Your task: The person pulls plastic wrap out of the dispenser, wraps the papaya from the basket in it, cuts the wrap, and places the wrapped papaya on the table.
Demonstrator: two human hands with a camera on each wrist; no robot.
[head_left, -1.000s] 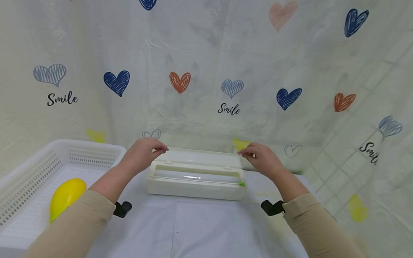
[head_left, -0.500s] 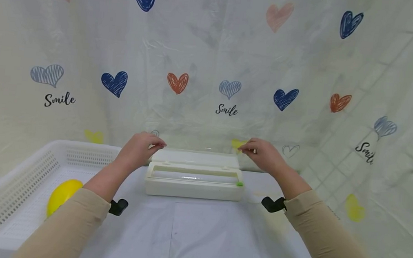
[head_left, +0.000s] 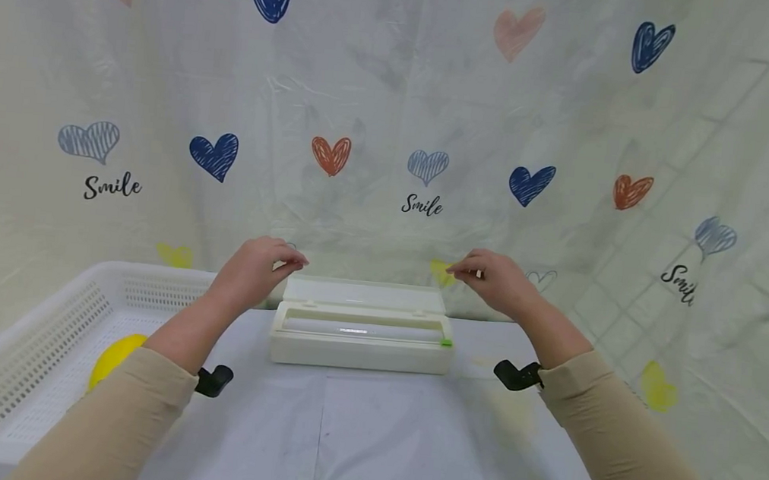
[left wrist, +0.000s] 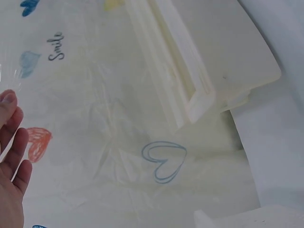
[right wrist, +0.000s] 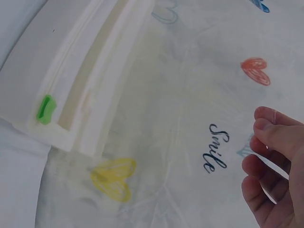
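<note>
At ten and two o'clock of the box (head_left: 361, 354): film pinched

Left hand (head_left: 253, 273) at ten, right hand (head_left: 499, 282) at two, fingers nearly closed on faint clear film (head_left: 376, 270); a gap separates both from the lid (head_left: 364, 295). Tabletop (head_left: 367, 437) extends toward six; basket's (head_left: 108, 265) edge near nine.

Both arms (head_left: 115, 415) reach forward. The left hand (head_left: 255, 267) and right hand (head_left: 497, 282) are raised apart, thumbs (right wrist: 279, 137) apparently pinched against index fingers (right wrist: 267, 113).
</note>
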